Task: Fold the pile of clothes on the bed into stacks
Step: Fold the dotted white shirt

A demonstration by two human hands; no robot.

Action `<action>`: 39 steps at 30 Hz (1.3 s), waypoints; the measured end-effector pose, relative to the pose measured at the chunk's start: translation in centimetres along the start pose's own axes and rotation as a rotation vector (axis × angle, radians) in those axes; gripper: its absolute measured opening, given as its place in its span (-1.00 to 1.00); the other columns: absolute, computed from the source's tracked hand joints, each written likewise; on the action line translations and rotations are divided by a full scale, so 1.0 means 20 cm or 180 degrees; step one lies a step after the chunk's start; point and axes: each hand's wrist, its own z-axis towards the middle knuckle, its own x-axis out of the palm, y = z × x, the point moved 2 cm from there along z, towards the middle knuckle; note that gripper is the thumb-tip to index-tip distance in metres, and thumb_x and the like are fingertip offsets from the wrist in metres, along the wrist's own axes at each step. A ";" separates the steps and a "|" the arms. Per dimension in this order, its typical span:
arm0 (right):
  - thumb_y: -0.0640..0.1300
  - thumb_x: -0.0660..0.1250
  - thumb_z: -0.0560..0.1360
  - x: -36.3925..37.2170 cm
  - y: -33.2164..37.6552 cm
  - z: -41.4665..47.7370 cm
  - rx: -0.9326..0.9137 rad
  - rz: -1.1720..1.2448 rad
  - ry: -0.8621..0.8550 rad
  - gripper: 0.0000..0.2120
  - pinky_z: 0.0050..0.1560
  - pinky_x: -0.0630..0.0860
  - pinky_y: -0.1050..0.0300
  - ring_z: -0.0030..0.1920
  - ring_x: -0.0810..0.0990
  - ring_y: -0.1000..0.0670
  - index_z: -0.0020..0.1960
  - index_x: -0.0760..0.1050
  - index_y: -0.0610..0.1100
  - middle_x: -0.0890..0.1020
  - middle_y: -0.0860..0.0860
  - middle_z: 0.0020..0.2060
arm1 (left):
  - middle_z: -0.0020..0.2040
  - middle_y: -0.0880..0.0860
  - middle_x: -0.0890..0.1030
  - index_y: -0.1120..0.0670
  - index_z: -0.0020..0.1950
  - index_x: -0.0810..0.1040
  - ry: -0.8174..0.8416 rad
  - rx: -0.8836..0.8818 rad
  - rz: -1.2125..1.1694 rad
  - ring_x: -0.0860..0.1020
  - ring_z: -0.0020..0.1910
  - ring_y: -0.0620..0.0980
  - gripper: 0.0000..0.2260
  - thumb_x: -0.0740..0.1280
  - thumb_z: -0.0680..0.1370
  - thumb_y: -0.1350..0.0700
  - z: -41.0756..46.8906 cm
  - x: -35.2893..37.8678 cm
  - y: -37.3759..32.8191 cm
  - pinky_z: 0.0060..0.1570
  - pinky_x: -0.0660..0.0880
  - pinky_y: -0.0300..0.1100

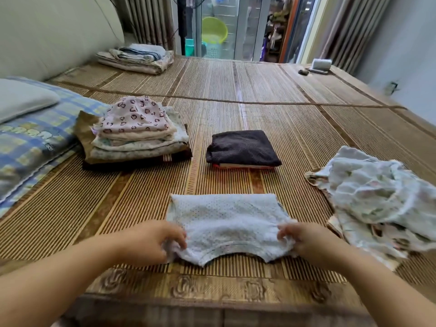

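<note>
You are gripping the near edge of the pale dotted garment at both corners. Your left hand is pinching bunched cloth at the left corner and your right hand is curling round the right one, so both hands are clamped on the fabric rather than lying flat. The garment is lying spread on the bamboo mat of the bed, just in front of you, with its far edge running straight and its near edge sagging in a curve between your hands. To fold it well, you are probably needing even tension: be drawing the two corners apart until the near hem is running straight, be lifting them together, be laying them onto the far edge so the corners are meeting, and be smoothing the crease before halving it again. Beyond it, the dark folded stack is sitting mid-mat, and the taller stack topped by a heart-print piece is sitting to its left, beside the plaid pillow; either is looking like a fair place for it. The unfolded pile is waiting at your right, so a good share of the job is looking undone. As for containers, a green basin is sitting above a slatted laundry basket beyond the glass door; what they are holding cannot be told from here.
</note>
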 end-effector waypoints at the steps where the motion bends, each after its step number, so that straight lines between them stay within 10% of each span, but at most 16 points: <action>1: -0.16 0.27 0.54 0.01 0.03 -0.01 0.0053 -0.0093 -0.0016 -0.72 0.08 0.47 0.20 -0.08 0.48 0.19 0.10 0.50 0.20 0.47 0.26 -0.05 | 0.21 -0.26 0.51 -0.20 0.09 0.57 -0.0094 -0.0046 -0.0178 0.52 0.19 -0.22 -0.69 0.31 0.49 0.19 0.00 0.01 -0.02 0.22 0.47 -0.24; 5: -0.01 0.10 0.60 0.09 0.17 0.07 0.0523 0.0259 -0.0784 -0.66 0.43 0.15 -0.25 0.30 0.43 0.02 0.35 0.42 0.05 0.45 0.14 0.33 | 0.43 -0.09 0.40 -0.15 0.37 0.42 -0.0838 -0.0058 0.0222 0.38 0.38 -0.12 -0.66 0.21 0.59 -0.02 0.16 -0.02 0.00 0.35 0.38 -0.07; 9: 0.41 -0.11 0.50 0.36 0.30 0.20 0.0718 0.0277 -0.0232 -0.35 0.38 -0.23 -0.45 0.53 -0.21 -0.17 0.53 -0.05 0.21 -0.10 0.01 0.56 | 0.58 -0.12 -0.04 -0.25 0.53 0.03 -0.0315 -0.0335 0.1136 -0.09 0.56 -0.04 -0.47 0.04 0.58 -0.28 0.30 0.05 0.08 0.48 0.01 0.20; 12: 0.46 -0.11 0.46 0.33 0.19 0.30 0.0496 -0.0179 -0.0146 -0.31 0.31 -0.38 -0.43 0.49 -0.39 -0.15 0.51 -0.19 0.28 -0.27 0.04 0.53 | 0.54 -0.06 0.20 -0.21 0.51 0.15 -0.0493 -0.0379 0.1482 0.08 0.53 0.00 -0.50 -0.02 0.57 -0.28 0.27 0.07 0.02 0.46 0.00 0.25; 17: 0.26 0.04 0.56 0.09 -0.06 0.45 0.0366 -0.0910 0.0128 -0.37 0.36 -0.31 -0.44 0.47 -0.42 -0.20 0.52 -0.19 0.26 -0.25 0.05 0.54 | -0.06 -0.16 0.57 -0.10 0.00 0.53 -0.0300 0.0281 0.1631 0.42 0.22 -0.12 -0.50 -0.05 0.50 -0.37 0.10 0.14 -0.21 0.45 -0.10 0.28; 21: 0.10 0.24 0.55 0.03 -0.02 0.39 0.0114 -0.1128 -0.0779 -0.45 0.43 -0.19 -0.28 0.53 0.02 -0.15 0.49 0.15 0.17 0.19 0.05 0.50 | 0.24 -0.18 0.54 -0.18 0.31 0.46 0.0235 0.1019 0.1156 0.23 0.42 -0.16 -0.58 0.15 0.52 -0.30 -0.02 0.27 -0.39 0.46 -0.24 0.09; 24: -0.01 0.30 0.54 0.14 0.08 0.16 -0.0642 -0.0398 -0.1594 -0.84 0.14 0.49 0.07 -0.03 0.57 0.07 0.09 0.57 0.03 0.63 0.09 -0.02 | 0.32 -0.18 0.42 -0.20 0.34 0.42 -0.0052 0.1528 0.0983 0.21 0.36 -0.21 -0.63 0.28 0.53 -0.17 -0.06 0.35 -0.39 0.44 0.01 -0.18; 27: 0.13 0.30 0.48 0.30 0.15 -0.12 -0.0846 0.0101 -0.1354 -0.81 -0.17 0.36 0.35 -0.25 0.50 0.18 -0.09 0.59 0.03 0.58 0.18 -0.24 | 0.41 -0.25 0.24 -0.26 0.38 0.31 -0.0495 0.1277 0.0729 0.08 0.37 -0.33 -0.58 0.28 0.54 -0.09 -0.04 0.34 -0.28 0.39 -0.04 -0.35; 31: 0.44 0.25 0.24 0.48 0.19 -0.29 -0.1057 -0.0317 -0.1139 -0.53 -0.04 0.52 0.10 -0.08 0.59 0.14 -0.03 0.55 0.15 0.62 0.23 -0.11 | 0.49 -0.35 0.07 -0.29 0.46 0.23 -0.0378 0.1144 0.0993 -0.08 0.43 -0.36 -0.50 0.22 0.56 0.02 0.03 0.29 -0.17 0.44 -0.16 -0.23; 34: 0.26 0.17 0.28 0.48 0.18 -0.29 -0.1008 -0.0628 -0.1214 -0.63 -0.07 0.61 -0.05 0.02 0.65 0.11 -0.05 0.58 0.14 0.67 0.22 -0.03 | 0.45 -0.30 0.24 -0.24 0.41 0.34 -0.0667 0.1321 0.1133 0.15 0.44 -0.31 -0.59 0.24 0.59 0.03 0.08 0.29 -0.13 0.45 0.00 -0.27; 39: -0.10 0.25 0.43 0.38 0.13 -0.31 -0.0697 -0.0083 -0.0819 -0.84 -0.26 0.51 0.29 -0.27 0.60 0.13 -0.16 0.62 -0.03 0.69 0.07 -0.20 | 0.04 -0.11 0.67 -0.07 0.13 0.61 -0.1019 0.1294 0.1045 0.60 0.01 -0.17 -0.72 0.17 0.54 -0.03 0.06 0.29 -0.18 0.20 0.51 -0.19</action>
